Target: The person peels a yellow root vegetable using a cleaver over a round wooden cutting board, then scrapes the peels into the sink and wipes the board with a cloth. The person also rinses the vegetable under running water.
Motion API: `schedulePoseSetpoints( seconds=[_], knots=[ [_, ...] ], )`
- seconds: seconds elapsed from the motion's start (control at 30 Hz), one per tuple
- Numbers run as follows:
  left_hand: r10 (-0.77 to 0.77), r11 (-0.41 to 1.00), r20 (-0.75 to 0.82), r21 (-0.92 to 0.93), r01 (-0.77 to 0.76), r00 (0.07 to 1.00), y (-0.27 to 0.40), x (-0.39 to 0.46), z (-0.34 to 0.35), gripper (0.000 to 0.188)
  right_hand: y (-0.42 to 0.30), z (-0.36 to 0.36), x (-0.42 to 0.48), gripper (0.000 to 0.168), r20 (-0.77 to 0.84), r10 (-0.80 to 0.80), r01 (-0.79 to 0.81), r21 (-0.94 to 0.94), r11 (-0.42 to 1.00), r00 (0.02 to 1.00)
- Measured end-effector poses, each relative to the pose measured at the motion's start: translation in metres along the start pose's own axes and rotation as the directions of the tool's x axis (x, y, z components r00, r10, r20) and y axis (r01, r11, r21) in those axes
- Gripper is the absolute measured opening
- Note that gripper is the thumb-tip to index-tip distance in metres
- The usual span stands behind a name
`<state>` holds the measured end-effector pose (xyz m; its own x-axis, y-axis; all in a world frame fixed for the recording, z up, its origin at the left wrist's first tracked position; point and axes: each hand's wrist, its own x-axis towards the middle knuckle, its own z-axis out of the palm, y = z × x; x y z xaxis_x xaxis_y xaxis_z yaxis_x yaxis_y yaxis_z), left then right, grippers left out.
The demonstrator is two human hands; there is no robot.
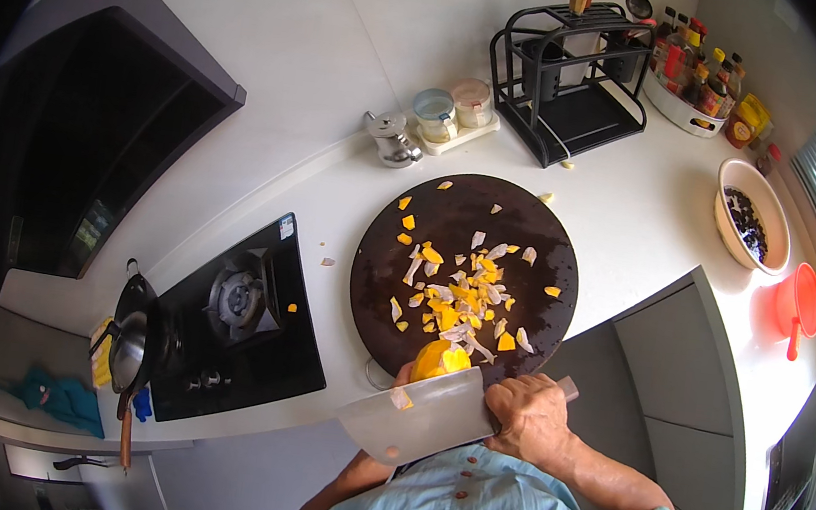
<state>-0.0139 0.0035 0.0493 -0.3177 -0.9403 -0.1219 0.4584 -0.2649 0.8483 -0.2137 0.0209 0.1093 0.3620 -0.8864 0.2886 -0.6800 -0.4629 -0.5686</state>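
Observation:
My right hand (pixel 533 417) grips the handle of a broad cleaver (pixel 420 415), its blade pointing left in front of my body. Behind the blade, my left hand (pixel 404 375) is mostly hidden; its visible fingers hold a chunk of orange-fleshed squash (pixel 441 361) over the near edge of a round dark chopping board (pixel 380 305). The cleaver's upper edge is against or very near the chunk; I cannot tell which. A scrap of peel (pixel 402 399) clings to the blade. Many orange and pale peel pieces (pixel 480 286) lie scattered across the board.
Left of the board is a gas hob (pixel 252 366), with a wok (pixel 129 352) beyond it. Behind stand a metal pot (pixel 393 140), seasoning jars (pixel 435 116) and a black rack (pixel 542 138). A bowl of dark pieces (pixel 752 219) and a red ladle (pixel 799 303) sit at right.

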Motion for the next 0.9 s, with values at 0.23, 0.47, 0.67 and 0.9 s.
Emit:
schedulePoseSetpoints(
  seconds=[0.23, 0.47, 0.67, 0.9],
  knots=[
    [-0.247, 0.905, -0.223, 0.293, 0.307, 0.943, 0.046, -0.016, 0.019, 0.076, 0.046, 0.009, 0.013, 0.018, -0.115, 0.458, -0.471, -0.287, 0.834, 0.881],
    [-0.049, 0.991, -0.039, 0.126, 0.054, 0.998, 0.015, -0.009, -0.005, 0.062, 0.005, -0.004, 0.004, 0.018, -0.069, 0.23, -0.226, 0.061, 0.972, 0.971],
    [0.072, 0.99, -0.069, -0.119, -0.08, 0.995, -0.027, -0.013, -0.028, 0.052, -0.012, -0.015, 0.009, 0.026, 0.057, 0.147, -0.15, 0.059, 0.987, 0.987],
    [0.016, 0.965, -0.176, 0.261, 0.031, 0.984, 0.024, -0.019, -0.006, 0.077, 0.022, 0.01, 0.003, 0.019, 0.014, 0.273, -0.273, 0.062, 0.96, 0.962]
  ],
)
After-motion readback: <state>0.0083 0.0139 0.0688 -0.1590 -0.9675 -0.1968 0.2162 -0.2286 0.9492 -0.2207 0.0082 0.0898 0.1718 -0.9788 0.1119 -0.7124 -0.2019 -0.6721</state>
